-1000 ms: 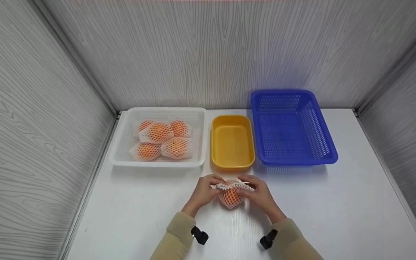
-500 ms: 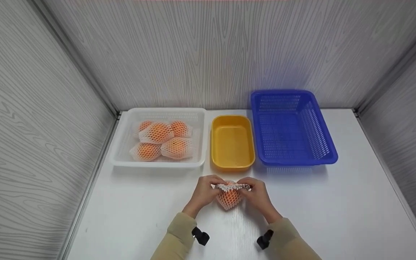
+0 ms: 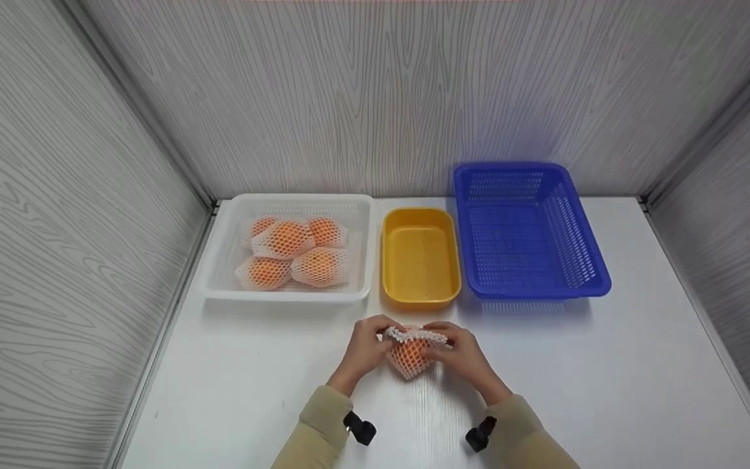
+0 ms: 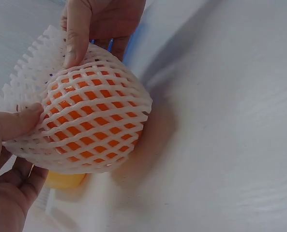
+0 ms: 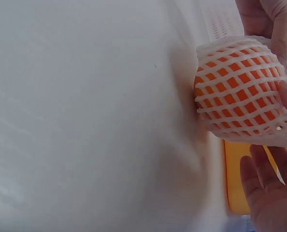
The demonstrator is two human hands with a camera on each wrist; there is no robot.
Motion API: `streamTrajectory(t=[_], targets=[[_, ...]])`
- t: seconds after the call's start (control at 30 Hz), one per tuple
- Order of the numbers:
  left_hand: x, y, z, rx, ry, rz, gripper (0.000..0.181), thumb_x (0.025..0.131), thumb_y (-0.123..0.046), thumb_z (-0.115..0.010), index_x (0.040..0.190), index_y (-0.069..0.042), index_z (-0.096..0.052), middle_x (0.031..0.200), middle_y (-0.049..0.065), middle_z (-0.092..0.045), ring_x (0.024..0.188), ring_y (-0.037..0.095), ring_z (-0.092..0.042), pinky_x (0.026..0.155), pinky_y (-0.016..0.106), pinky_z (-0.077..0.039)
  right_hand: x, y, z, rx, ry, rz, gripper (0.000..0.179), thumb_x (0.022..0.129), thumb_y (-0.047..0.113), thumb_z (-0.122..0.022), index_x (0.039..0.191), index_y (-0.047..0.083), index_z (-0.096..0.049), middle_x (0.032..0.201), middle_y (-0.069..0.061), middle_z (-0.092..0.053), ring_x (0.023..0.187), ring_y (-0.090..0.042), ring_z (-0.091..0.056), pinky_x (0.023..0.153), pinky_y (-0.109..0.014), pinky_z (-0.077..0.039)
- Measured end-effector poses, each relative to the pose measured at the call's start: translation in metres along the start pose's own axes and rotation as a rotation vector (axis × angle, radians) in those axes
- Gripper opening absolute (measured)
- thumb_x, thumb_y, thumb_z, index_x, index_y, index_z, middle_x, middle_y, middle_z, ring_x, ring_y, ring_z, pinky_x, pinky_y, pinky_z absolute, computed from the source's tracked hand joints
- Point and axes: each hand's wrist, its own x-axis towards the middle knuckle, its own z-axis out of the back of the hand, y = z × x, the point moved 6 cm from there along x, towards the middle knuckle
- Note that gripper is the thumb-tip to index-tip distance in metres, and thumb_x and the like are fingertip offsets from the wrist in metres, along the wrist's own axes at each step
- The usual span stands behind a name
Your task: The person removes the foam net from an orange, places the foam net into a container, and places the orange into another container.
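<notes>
An orange fruit [image 3: 412,358] in a white foam net sleeve [image 4: 99,116] is between my two hands, in front of the yellow bin. My left hand [image 3: 365,348] pinches the sleeve's left side near its gathered end, thumb on the near face. On the opposite side my right hand [image 3: 463,357] pinches the sleeve, its thumb pressed on the net over the fruit. In the right wrist view the net [image 5: 240,92] is stretched round the fruit, and orange skin shows through the diamond gaps. The sleeve's loose ruffled edge points away from me.
A white basket [image 3: 287,296] at the back left holds several net-wrapped orange fruits [image 3: 319,266]. Beside it stands a yellow bin [image 3: 419,260], then a blue perforated basket [image 3: 512,247] on the right. Wood-grain panels wall the white table [image 3: 238,384] at the back and sides.
My right hand has shifted slightly left, and its thumb has moved over the fruit's near face. The fruit in its net has moved a little left. My left hand stays nearly in place.
</notes>
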Motion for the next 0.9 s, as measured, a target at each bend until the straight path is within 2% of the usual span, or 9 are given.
streamTrajectory(t=[0.1, 0.2, 0.3, 0.43, 0.57, 0.73, 0.8, 0.9], targets=[[0.0, 0.0, 0.001, -0.011, 0.004, -0.021, 0.026, 0.077, 0.011, -0.068, 0.091, -0.009, -0.075, 0.089, -0.003, -0.068, 0.083, 0.015, -0.06, 0.072, 0.029, -0.05, 0.003, -0.004, 0.0, -0.005, -0.042, 0.041, 0.014, 0.08, 0.007, -0.08, 0.093, 0.002, -0.077, 0.109, -0.011, -0.068, 0.104, -0.027, -0.062, 0.086, -0.039, -0.051], [-0.001, 0.001, 0.001, -0.015, 0.032, -0.015, 0.023, 0.08, 0.0, -0.076, 0.101, -0.008, -0.074, 0.099, 0.0, -0.065, 0.093, 0.017, -0.06, 0.079, 0.035, -0.051, 0.005, -0.004, 0.001, 0.003, -0.089, 0.068, 0.011, 0.08, 0.004, -0.08, 0.09, 0.003, -0.077, 0.1, -0.008, -0.07, 0.097, -0.025, -0.064, 0.08, -0.032, -0.053], [-0.003, 0.006, 0.0, -0.002, 0.08, 0.039, 0.037, 0.081, -0.016, -0.081, 0.115, -0.005, -0.069, 0.113, 0.003, -0.062, 0.107, 0.02, -0.058, 0.088, 0.041, -0.049, 0.004, -0.003, 0.003, -0.032, -0.134, 0.068, 0.013, 0.08, 0.004, -0.079, 0.093, 0.004, -0.075, 0.095, -0.007, -0.072, 0.09, -0.021, -0.065, 0.073, -0.027, -0.052], [-0.006, 0.011, -0.003, 0.013, 0.148, 0.124, 0.049, 0.086, -0.03, -0.078, 0.125, -0.006, -0.064, 0.126, 0.007, -0.06, 0.118, 0.024, -0.055, 0.096, 0.044, -0.046, 0.003, -0.001, 0.003, -0.065, -0.177, 0.038, 0.013, 0.08, 0.003, -0.08, 0.091, 0.004, -0.075, 0.088, -0.005, -0.072, 0.077, -0.014, -0.06, 0.063, -0.024, -0.048], [-0.006, 0.012, -0.005, -0.018, 0.166, 0.136, 0.036, 0.087, -0.027, -0.076, 0.117, -0.009, -0.07, 0.119, 0.003, -0.066, 0.112, 0.021, -0.058, 0.095, 0.044, -0.046, 0.003, 0.001, 0.003, -0.055, -0.186, 0.033, 0.011, 0.079, 0.0, -0.079, 0.088, 0.004, -0.075, 0.085, -0.004, -0.071, 0.071, -0.011, -0.056, 0.061, -0.023, -0.046], [-0.003, 0.007, -0.004, -0.006, 0.12, 0.087, 0.017, 0.082, -0.012, -0.079, 0.098, -0.009, -0.077, 0.104, -0.002, -0.069, 0.102, 0.019, -0.062, 0.092, 0.042, -0.048, 0.002, 0.0, 0.002, 0.002, -0.157, 0.047, 0.013, 0.08, -0.002, -0.078, 0.091, 0.005, -0.074, 0.088, -0.005, -0.071, 0.075, -0.011, -0.058, 0.064, -0.023, -0.048], [-0.002, 0.004, -0.004, 0.019, 0.103, 0.065, 0.014, 0.081, -0.004, -0.077, 0.095, -0.006, -0.079, 0.102, -0.002, -0.069, 0.101, 0.019, -0.063, 0.092, 0.042, -0.049, 0.001, -0.001, 0.001, 0.037, -0.134, 0.052, 0.017, 0.08, -0.002, -0.078, 0.095, 0.004, -0.074, 0.093, -0.007, -0.07, 0.081, -0.015, -0.061, 0.069, -0.026, -0.051], [-0.001, 0.0, -0.004, 0.035, 0.083, 0.037, 0.015, 0.079, 0.003, -0.074, 0.092, -0.005, -0.079, 0.098, -0.002, -0.069, 0.098, 0.018, -0.064, 0.09, 0.039, -0.05, -0.002, 0.008, 0.001, 0.08, -0.086, 0.062, 0.028, 0.079, -0.002, -0.079, 0.106, -0.002, -0.071, 0.105, -0.014, -0.068, 0.098, -0.028, -0.063, 0.085, -0.038, -0.052]])
